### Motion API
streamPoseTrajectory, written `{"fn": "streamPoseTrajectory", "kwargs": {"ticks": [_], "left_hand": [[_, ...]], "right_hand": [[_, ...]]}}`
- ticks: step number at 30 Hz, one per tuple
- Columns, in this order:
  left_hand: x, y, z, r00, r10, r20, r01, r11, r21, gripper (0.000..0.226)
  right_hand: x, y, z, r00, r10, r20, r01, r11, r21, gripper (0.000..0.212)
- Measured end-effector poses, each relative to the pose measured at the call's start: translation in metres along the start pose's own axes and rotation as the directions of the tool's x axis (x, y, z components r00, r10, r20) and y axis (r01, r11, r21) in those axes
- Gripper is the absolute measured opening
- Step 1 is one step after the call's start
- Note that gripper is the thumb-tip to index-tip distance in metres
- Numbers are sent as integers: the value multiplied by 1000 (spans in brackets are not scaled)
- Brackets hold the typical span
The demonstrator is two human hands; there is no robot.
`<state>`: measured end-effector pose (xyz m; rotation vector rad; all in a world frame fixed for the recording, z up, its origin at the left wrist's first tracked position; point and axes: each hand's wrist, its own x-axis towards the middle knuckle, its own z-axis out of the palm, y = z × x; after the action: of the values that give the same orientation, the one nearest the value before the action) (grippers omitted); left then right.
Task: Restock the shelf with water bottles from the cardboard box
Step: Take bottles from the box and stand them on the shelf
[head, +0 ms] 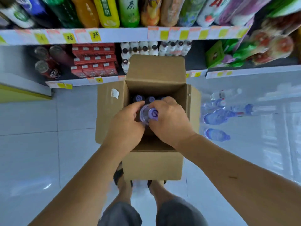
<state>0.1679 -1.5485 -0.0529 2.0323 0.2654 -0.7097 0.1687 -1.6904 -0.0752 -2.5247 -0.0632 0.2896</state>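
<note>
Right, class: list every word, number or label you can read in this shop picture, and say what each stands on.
"3.5": handwritten on a yellow price tag on the upper shelf edge.
"茶": on the green bottle above.
"A": red, on a white bottle; the rest is cut off.
The other price tags and the red cartons: too blurred to read.
On the water bottle cap: a swirl, no letters.

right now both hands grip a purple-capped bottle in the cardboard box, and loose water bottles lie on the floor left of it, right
Wrong side: the head view shows the loose water bottles on the floor right of the cardboard box.
</note>
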Motion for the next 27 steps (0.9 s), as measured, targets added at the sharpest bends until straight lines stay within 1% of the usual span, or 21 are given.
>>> {"fn": "streamPoseTrajectory", "kwargs": {"ticks": [2,4,6,8,11,14,17,20,23,25,26,27], "left_hand": [[-35,45,-25,997,78,2,-78,997,7,63],[-74,91,-53,984,178,1,-178,984,-22,59],[-112,137,-81,971,237,15,-235,967,-102,58],[-148,184,-110,949,314,7,-308,936,-171,65],[-199,247,-151,877,480,3,-466,854,-232,73],[-247,301,-185,784,620,-15,-596,746,-297,70],[-291,346,-209,688,724,-41,-701,650,-292,65],[-330,383,-225,624,778,-76,-753,572,-325,81],[-363,411,-237,546,831,-111,-802,479,-356,75],[-382,426,-243,514,853,-93,-816,453,-360,71],[-391,433,-247,513,853,-95,-816,451,-361,67],[-396,440,-250,515,851,-101,-814,448,-370,63]], "right_hand": [[-13,-41,-66,993,-60,-98,59,998,-12,8],[-26,-88,-137,983,-106,-151,106,994,-8,17],[-41,-136,-208,972,-167,-167,170,986,-1,11],[-54,-179,-274,943,-246,-226,246,969,-25,11],[-78,-239,-360,896,-306,-321,311,950,-38,18],[-102,-288,-435,870,-327,-370,351,936,-1,25],[-126,-332,-494,788,-394,-473,409,909,-75,30],[-150,-372,-538,736,-392,-553,430,900,-66,36],[-170,-396,-565,689,-402,-603,471,881,-49,37],[-180,-402,-575,643,-396,-656,530,848,8,39],[-184,-403,-578,627,-373,-684,555,830,56,38],[-187,-401,-579,629,-336,-701,568,814,119,38]]}}
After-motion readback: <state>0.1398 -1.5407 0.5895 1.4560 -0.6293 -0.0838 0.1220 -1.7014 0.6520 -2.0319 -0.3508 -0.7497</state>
